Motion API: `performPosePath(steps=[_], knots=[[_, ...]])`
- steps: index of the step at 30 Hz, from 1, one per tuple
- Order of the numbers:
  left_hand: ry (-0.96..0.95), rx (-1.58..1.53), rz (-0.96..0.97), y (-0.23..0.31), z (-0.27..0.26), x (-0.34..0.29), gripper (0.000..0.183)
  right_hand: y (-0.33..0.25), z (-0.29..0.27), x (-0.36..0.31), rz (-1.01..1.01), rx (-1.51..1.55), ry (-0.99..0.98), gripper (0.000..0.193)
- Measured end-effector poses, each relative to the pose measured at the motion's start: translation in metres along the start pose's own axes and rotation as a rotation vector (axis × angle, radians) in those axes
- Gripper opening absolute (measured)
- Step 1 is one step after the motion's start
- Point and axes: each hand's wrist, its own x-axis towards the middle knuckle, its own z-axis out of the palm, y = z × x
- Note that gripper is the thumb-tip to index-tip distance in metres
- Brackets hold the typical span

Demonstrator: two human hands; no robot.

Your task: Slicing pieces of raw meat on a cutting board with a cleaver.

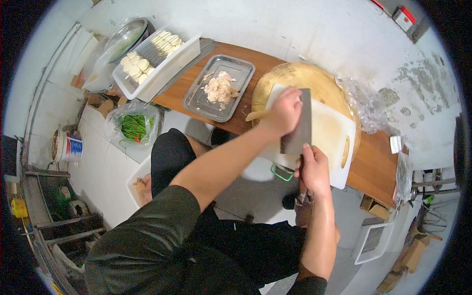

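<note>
My right hand (314, 169) grips a broad cleaver (304, 123) near the board's front edge. Its grey blade points away from me over a white cutting board (334, 135). My left hand (285, 112) is closed, fingers curled, against the left side of the blade near its far end. What those fingers hold, if anything, is hidden. A pale beige strip (256, 115) sticks out left of that hand; I cannot tell what it is. The board lies partly on a round wooden chopping block (290, 76). Left of it, a metal tray (188, 104) carries a heap of pale shredded meat (220, 89).
A white crate (169, 65) with pale round slices stands far left. Below it, a plastic bag (114, 118) contains green vegetables (133, 127). A white tub (132, 186) of pale meat sits by my left leg. Crumpled clear plastic (366, 105) lies beside the block; a green loop (281, 173) shows under the board.
</note>
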Motion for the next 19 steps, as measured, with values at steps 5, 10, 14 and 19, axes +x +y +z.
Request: performPosePath(steps=[5, 10, 14, 19], knots=[[-0.063, 0.292, -0.115, -0.077, -0.106, 0.040, 0.035, -0.020, 0.052, 0.023, -0.034, 0.047, -0.207, 0.030], [-0.213, 0.308, -0.650, -0.195, -0.201, 0.035, 0.038, -0.016, 0.061, 0.039, -0.001, 0.077, -0.156, 0.029], [0.033, 0.055, -0.804, -0.199, -0.199, 0.038, 0.033, -0.014, 0.023, 0.042, 0.001, 0.140, -0.012, 0.030], [0.026, -0.103, -0.872, -0.201, -0.214, 0.062, 0.022, -0.013, -0.010, 0.045, -0.032, 0.293, 0.040, 0.031]])
